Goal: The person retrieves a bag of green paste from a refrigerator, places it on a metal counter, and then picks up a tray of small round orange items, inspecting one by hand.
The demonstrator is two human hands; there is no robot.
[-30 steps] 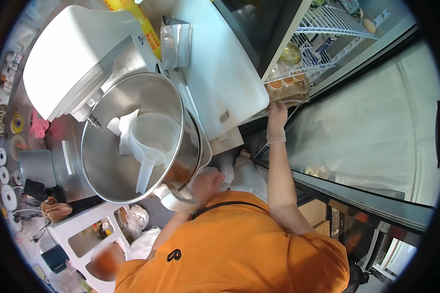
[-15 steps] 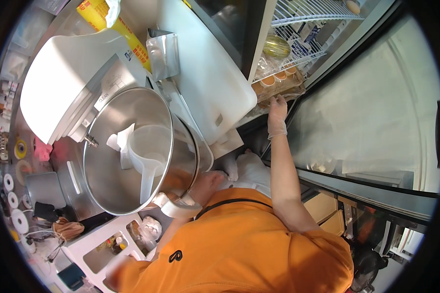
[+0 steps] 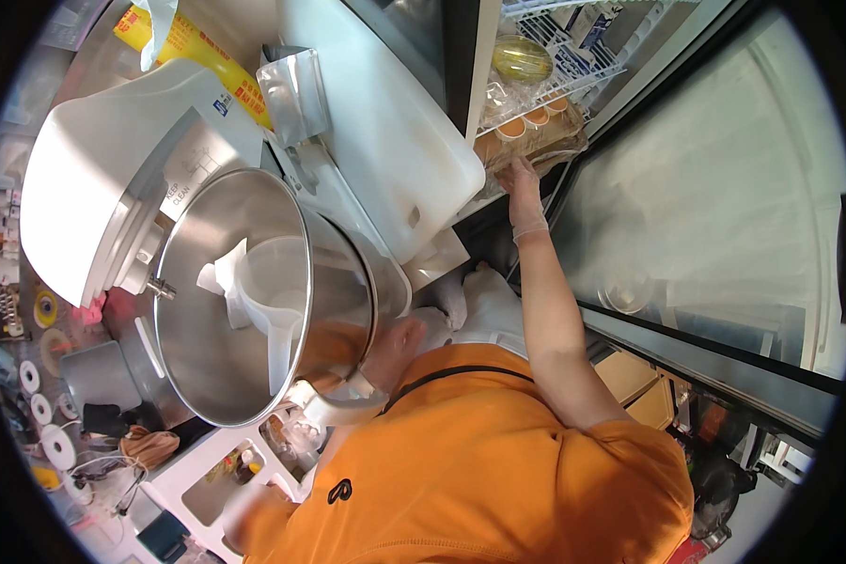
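My right hand (image 3: 523, 193), in a clear glove, reaches into the open fridge at the upper right. Its bent fingers grip the near edge of a brown package (image 3: 541, 141) in clear plastic, and the fingertips are partly hidden. Round orange things with pale rims (image 3: 511, 129) stand along the package's back. My left hand (image 3: 397, 350) is low beside the steel mixing bowl (image 3: 179, 348), near the bowl's white handle (image 3: 334, 406). The bowl and my body hide part of that hand, so its fingers do not show clearly. A translucent plastic jug (image 3: 277, 282) lies in the bowl.
The fridge's glass door (image 3: 686, 216) stands open on the right. The raised white mixer head (image 3: 113, 160) is at the left. A white cutting board (image 3: 376, 122) leans between bowl and fridge, near a silver pouch (image 3: 294, 99) and a yellow roll (image 3: 197, 56). A wire shelf (image 3: 602, 80) crosses the fridge.
The view has shifted slightly, so the fridge things sit higher and further left. My right hand stays at the brown package, its fingers now further under the edge. My left hand remains beside the bowl.
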